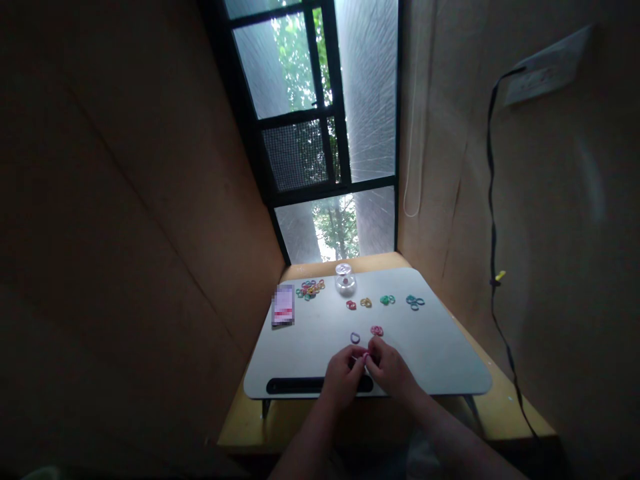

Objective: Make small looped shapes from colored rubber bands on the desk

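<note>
Left hand (344, 373): pinching a pink piece (367, 357), fingertips closing together; partly covering the dark slot (295, 385).
Right hand (391, 368): clamping the same piece.
Pink piece: sitting between both hands, mostly hiding.
White board (440, 360): stretching open toward its right edge.
Purple ring (355, 341), pink rings (377, 331): lying just beyond.
Pale rectangle (283, 305): lying at left edge, blurring into pixels.
Clear container (345, 285): standing near far edge.

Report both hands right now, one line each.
Left hand: closed, pinching a small pink band.
Right hand: closed, pinching that same band from the other side.
</note>
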Tool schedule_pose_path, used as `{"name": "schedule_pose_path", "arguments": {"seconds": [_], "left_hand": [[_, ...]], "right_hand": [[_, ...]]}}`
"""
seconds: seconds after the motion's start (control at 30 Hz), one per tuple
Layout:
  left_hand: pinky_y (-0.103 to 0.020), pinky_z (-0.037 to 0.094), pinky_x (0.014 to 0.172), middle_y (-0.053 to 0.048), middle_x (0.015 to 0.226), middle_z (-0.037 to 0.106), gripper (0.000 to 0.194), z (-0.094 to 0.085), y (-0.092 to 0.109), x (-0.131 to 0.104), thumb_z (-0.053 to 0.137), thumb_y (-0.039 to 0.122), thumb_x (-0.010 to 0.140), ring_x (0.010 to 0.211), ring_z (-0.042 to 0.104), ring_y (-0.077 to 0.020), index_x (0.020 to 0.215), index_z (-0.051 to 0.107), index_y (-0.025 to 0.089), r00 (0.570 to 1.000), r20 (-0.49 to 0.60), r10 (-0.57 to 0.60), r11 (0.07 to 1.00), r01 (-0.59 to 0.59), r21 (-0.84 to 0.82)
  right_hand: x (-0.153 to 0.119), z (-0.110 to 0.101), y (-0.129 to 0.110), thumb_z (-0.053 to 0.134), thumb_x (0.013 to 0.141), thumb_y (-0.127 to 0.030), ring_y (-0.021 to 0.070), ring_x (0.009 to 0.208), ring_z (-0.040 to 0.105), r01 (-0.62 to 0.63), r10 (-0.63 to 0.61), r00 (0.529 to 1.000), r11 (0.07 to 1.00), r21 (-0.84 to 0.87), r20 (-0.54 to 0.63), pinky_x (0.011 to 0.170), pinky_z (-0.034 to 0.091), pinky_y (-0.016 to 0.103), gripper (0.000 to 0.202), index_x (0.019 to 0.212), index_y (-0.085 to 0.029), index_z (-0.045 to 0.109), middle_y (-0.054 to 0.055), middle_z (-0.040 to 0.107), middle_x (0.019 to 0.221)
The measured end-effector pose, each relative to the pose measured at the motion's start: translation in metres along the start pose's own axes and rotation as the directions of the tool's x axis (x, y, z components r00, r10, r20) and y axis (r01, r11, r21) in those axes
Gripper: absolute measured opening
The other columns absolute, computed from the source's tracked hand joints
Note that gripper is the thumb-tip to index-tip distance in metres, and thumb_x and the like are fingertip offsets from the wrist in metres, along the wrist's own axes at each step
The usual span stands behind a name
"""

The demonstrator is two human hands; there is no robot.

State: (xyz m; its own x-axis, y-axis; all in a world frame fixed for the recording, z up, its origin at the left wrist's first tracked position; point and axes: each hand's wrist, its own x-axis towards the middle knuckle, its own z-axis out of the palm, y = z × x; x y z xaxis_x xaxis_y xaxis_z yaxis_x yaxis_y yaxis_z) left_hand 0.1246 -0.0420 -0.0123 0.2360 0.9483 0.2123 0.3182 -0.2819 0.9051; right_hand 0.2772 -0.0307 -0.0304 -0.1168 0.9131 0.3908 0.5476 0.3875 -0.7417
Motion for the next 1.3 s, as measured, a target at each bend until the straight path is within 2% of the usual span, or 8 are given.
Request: {"name": "schedule_pose_path", "arguments": {"seconds": [0.13, 0.27, 0.57, 0.93, 1.07, 1.17, 1.3], "left_hand": [[-0.025, 0.047, 0.071, -0.005, 0.090, 0.071, 0.026, -0.001, -0.003, 0.001, 0.053, 0.035, 0.089, 0.075, 0.061, -0.0156, 0.100, 0.070, 0.018, 0.999, 0.034, -0.013, 0.997, 0.016, -0.073], [-0.025, 0.046, 0.066, -0.004, 0.083, 0.069, 0.027, 0.001, -0.006, 0.003, 0.052, 0.037, 0.089, 0.071, 0.059, -0.0148, 0.095, 0.069, 0.017, 0.999, 0.008, -0.040, 0.996, 0.041, -0.081], [-0.025, 0.043, 0.067, -0.002, 0.078, 0.067, 0.025, 0.002, -0.005, 0.003, 0.052, 0.036, 0.089, 0.072, 0.058, -0.0154, 0.088, 0.068, 0.018, 0.997, -0.069, -0.038, 0.999, 0.038, 0.004], [-0.024, 0.040, 0.060, 0.000, 0.070, 0.062, 0.026, 0.004, -0.011, 0.003, 0.053, 0.041, 0.089, 0.064, 0.056, -0.0134, 0.084, 0.062, 0.017, 0.996, -0.060, -0.069, 0.998, 0.069, 0.002], [-0.023, 0.037, 0.060, 0.002, 0.066, 0.057, 0.027, 0.003, -0.011, 0.003, 0.054, 0.041, 0.088, 0.062, 0.050, -0.0124, 0.078, 0.059, 0.017, 0.995, -0.079, -0.055, 0.995, 0.061, 0.079], [-0.024, 0.036, 0.060, 0.002, 0.067, 0.056, 0.028, 0.000, -0.010, 0.002, 0.054, 0.042, 0.088, 0.063, 0.049, -0.0124, 0.077, 0.057, 0.017, 0.998, -0.043, -0.046, 0.995, 0.050, 0.086], [-0.024, 0.038, 0.062, 0.001, 0.069, 0.058, 0.028, -0.004, -0.007, 0.001, 0.051, 0.042, 0.090, 0.065, 0.052, -0.0131, 0.078, 0.055, 0.017, 0.997, 0.041, -0.070, 0.998, 0.070, 0.003]], "right_hand": [[0.001, 0.000, 0.000, 0.050, 0.083, -0.026, 0.0133, 0.054, 0.048, 0.002, -0.002, 1.000, 1.000, -0.014, 0.011, 0.053, 0.031, 0.024, 0.016, 0.069, -0.022, 0.042, -0.004, 0.050, 0.058], [0.001, -0.001, -0.002, 0.049, 0.085, -0.029, 0.0129, 0.054, 0.047, 0.013, -0.012, 1.000, 1.000, -0.019, 0.020, 0.053, 0.031, 0.025, 0.022, 0.066, -0.022, 0.041, -0.003, 0.049, 0.057], [-0.002, -0.006, -0.009, 0.049, 0.085, -0.026, 0.0134, 0.056, 0.049, 0.008, -0.009, 0.999, 1.000, 0.027, 0.038, 0.055, 0.033, 0.024, 0.012, 0.074, -0.022, 0.045, -0.004, 0.050, 0.062], [0.000, -0.003, -0.005, 0.047, 0.086, -0.025, 0.0135, 0.057, 0.049, 0.014, -0.015, 0.999, 1.000, 0.028, 0.035, 0.056, 0.033, 0.024, 0.011, 0.076, -0.021, 0.048, -0.003, 0.052, 0.063], [0.000, -0.003, -0.005, 0.047, 0.086, -0.025, 0.0131, 0.057, 0.048, 0.018, -0.018, 0.999, 1.000, 0.017, 0.034, 0.055, 0.033, 0.024, 0.012, 0.075, -0.021, 0.048, -0.003, 0.053, 0.063], [-0.001, -0.004, -0.006, 0.047, 0.086, -0.025, 0.0132, 0.057, 0.048, 0.019, -0.019, 0.999, 1.000, 0.012, 0.042, 0.055, 0.033, 0.024, 0.012, 0.075, -0.021, 0.048, -0.003, 0.053, 0.063], [-0.001, -0.004, -0.005, 0.047, 0.088, -0.026, 0.0134, 0.057, 0.049, 0.008, -0.009, 0.998, 1.000, 0.019, 0.055, 0.055, 0.033, 0.024, 0.015, 0.074, -0.022, 0.046, -0.004, 0.052, 0.062]]}}
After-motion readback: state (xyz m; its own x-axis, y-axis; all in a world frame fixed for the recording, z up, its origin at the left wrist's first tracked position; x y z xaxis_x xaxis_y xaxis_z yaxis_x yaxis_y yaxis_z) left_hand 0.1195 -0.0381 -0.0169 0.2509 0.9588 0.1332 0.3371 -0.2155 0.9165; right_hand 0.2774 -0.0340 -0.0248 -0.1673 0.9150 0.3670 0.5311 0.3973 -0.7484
